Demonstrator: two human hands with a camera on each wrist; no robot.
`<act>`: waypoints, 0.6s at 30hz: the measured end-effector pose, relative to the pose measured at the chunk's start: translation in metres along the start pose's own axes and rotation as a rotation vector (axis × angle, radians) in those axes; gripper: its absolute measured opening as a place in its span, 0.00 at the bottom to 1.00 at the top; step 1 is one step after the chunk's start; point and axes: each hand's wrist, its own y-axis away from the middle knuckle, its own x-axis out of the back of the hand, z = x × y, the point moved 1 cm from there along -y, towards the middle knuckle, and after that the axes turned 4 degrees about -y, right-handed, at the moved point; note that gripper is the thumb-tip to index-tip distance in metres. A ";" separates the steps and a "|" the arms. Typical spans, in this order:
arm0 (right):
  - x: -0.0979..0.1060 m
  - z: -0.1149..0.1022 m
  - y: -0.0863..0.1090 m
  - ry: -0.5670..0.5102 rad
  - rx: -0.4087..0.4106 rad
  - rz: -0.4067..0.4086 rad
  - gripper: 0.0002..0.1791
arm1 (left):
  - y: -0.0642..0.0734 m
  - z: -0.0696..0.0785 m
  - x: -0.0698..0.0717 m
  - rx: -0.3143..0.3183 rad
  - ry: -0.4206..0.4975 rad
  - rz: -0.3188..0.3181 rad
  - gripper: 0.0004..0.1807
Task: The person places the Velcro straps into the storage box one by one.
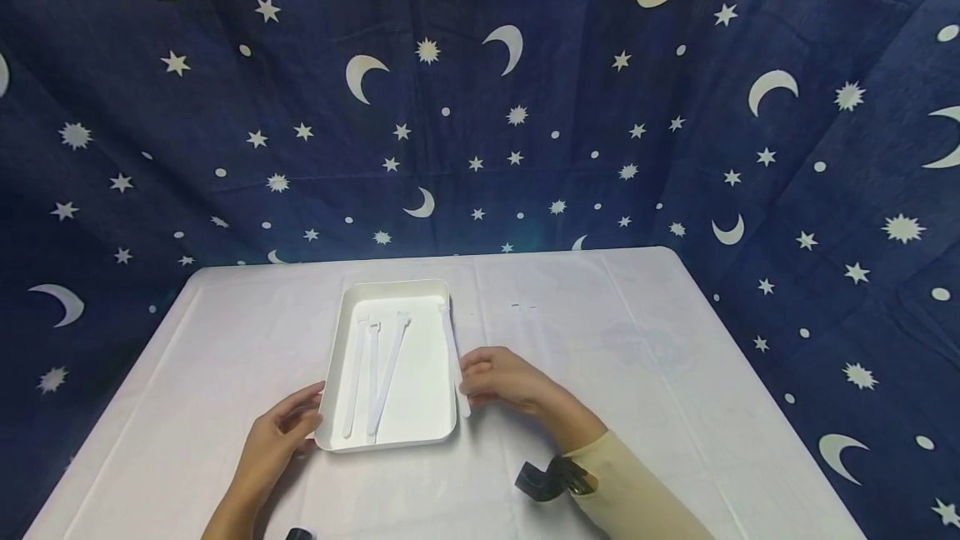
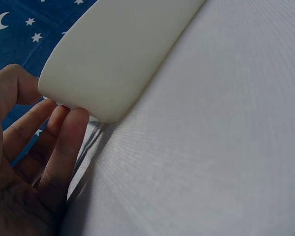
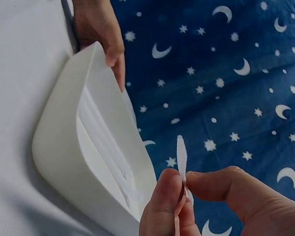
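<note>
A shallow white tray (image 1: 412, 437) lies on the table. Several white strap-like cable ties (image 1: 375, 373), each with a wider slotted head, are inside it. At the tray's near left side, my left hand (image 1: 273, 444) holds the rim between thumb and fingers; the left wrist view shows the fingertips against the tray's outer wall (image 2: 103, 64). My right hand (image 1: 506, 382) pinches one more cable tie (image 3: 182, 155) between thumb and fingers, beside the tray's right wall. That tie's far end reaches over the right rim in the head view.
White cloth covers the table (image 1: 637, 423). Right of the tray, two small dark slots show on faint white strips (image 1: 525, 315) lying on the cloth. A dark blue curtain (image 1: 480, 107) with moons and stars hangs behind. A black strap (image 1: 551, 477) is on my right wrist.
</note>
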 end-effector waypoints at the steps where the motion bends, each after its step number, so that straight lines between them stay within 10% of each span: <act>1: -0.001 0.000 -0.001 0.002 -0.001 -0.006 0.23 | 0.000 0.000 0.000 0.001 -0.001 0.000 0.27; 18: -0.022 -0.002 -0.017 0.002 -0.050 -0.026 0.22 | 0.000 0.000 0.000 0.003 -0.030 0.012 0.27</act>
